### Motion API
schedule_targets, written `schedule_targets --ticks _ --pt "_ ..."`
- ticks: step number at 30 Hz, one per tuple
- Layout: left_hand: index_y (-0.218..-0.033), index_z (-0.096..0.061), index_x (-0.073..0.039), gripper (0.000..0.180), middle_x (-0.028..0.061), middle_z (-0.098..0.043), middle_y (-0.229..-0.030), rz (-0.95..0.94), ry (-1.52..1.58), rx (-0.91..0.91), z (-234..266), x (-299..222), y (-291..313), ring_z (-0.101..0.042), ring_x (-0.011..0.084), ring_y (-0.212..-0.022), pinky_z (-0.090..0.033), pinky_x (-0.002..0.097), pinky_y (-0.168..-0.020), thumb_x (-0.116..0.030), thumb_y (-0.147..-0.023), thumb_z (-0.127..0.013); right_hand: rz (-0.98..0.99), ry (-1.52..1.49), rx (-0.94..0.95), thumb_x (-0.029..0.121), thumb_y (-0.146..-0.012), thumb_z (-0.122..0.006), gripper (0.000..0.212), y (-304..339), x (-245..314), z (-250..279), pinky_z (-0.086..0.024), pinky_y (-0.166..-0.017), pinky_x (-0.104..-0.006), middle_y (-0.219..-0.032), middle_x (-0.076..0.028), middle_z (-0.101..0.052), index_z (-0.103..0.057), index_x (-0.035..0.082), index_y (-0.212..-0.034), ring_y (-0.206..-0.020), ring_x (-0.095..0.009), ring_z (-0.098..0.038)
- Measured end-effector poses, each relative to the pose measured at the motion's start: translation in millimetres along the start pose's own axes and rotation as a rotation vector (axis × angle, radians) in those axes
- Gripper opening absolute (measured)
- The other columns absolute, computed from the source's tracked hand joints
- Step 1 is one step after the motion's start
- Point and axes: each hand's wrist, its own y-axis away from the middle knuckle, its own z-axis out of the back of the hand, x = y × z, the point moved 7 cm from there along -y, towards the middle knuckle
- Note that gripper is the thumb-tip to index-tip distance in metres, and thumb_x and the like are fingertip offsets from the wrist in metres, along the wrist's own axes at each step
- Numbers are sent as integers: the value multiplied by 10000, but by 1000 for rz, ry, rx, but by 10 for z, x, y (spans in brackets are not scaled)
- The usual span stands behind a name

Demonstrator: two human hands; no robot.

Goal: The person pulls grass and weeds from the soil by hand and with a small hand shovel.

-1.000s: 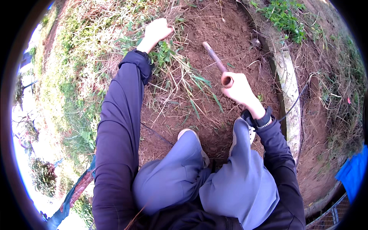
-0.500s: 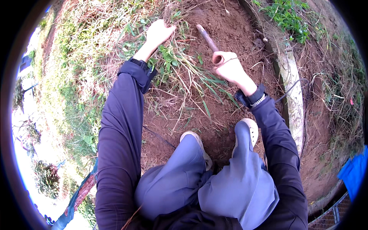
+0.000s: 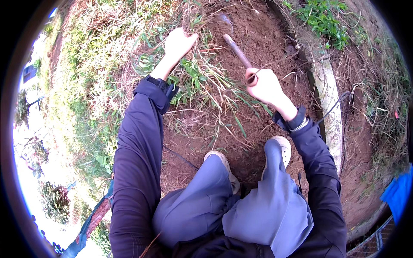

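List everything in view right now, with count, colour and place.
wooden tool handle: one, brown, upper middle, over bare soil, gripped by right hand
grass clump: one, green and straw, upper middle, gripped by left hand
bare soil: reddish brown, centre and top
leafy weeds: one patch, green, top right
pale curved edging: one, whitish, right
blue sheet: one, lower right edge
shoes: two, off-white, centre
left hand: closed on grass
right hand: closed on handle

Bare red soil [image 3: 262, 26] under grass [image 3: 202, 81]
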Motion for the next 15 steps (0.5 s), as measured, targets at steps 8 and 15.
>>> schedule_targets --ticks 8,15 --pt "-766 -605 25 475 191 -628 -744 61 -40 -70 895 830 -4 -625 317 -709 -493 389 -674 -447 -717 -635 -160 -683 -34 66 -587 -622 139 -276 177 -314 -440 -547 -275 -557 -62 -528 -573 18 -708 -528 -136 -539" --pt "-738 -602 13 468 185 -625 -749 134 -91 -96 993 1031 114 -627 320 -732 -491 391 -688 -453 -707 -634 12 -185 135 24 -571 -600 123 683 177 241 -418 -534 -277 -534 -70 -483 -520 38 -663 -506 -167 -517"
